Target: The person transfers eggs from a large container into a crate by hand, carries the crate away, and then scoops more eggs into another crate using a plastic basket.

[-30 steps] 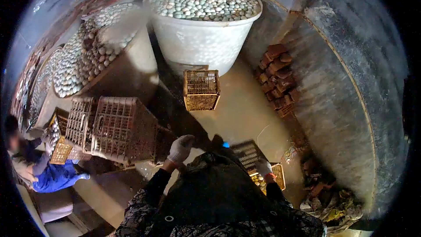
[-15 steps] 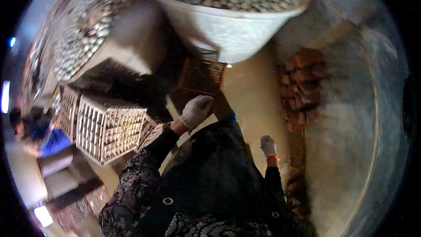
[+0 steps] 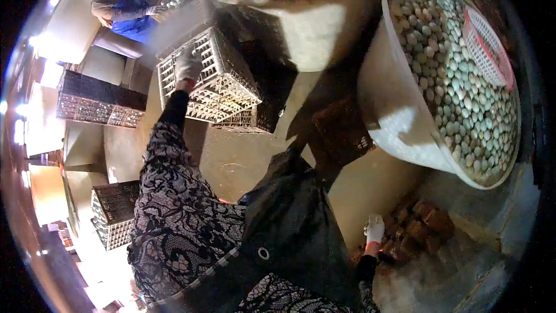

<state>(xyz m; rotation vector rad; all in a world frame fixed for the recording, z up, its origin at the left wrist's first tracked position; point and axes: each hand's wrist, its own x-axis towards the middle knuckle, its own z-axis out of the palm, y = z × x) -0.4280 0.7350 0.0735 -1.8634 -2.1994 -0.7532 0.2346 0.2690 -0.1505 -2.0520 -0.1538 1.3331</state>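
My left hand [image 3: 188, 65], in a pale work glove, is stretched forward over the near side of a light plastic slatted crate [image 3: 231, 103]. The glove overlaps the crate's slotted face; its fingers are blurred, so I cannot make out a grip. Pale shapes show behind the slats. My right hand [image 3: 375, 229], gloved with an orange-red band at the wrist, hangs low at my right side. Its fingers look extended and nothing shows in it. Near it in view lies a pile of reddish-brown bricks or blocks [image 3: 425, 226].
Two big white tubs, one at the back [image 3: 313, 29] and one at right [image 3: 399, 122], hold many eggs. A white-and-pink basket [image 3: 485, 46] rests on the right tub's eggs. Dark crates [image 3: 101, 97] stand at left. Another person [image 3: 127, 8] works at far left.
My view has swung left, shifting the tubs and crates rightward. My left arm has stretched out from near my body to the light crate. My right hand remains low at my side.
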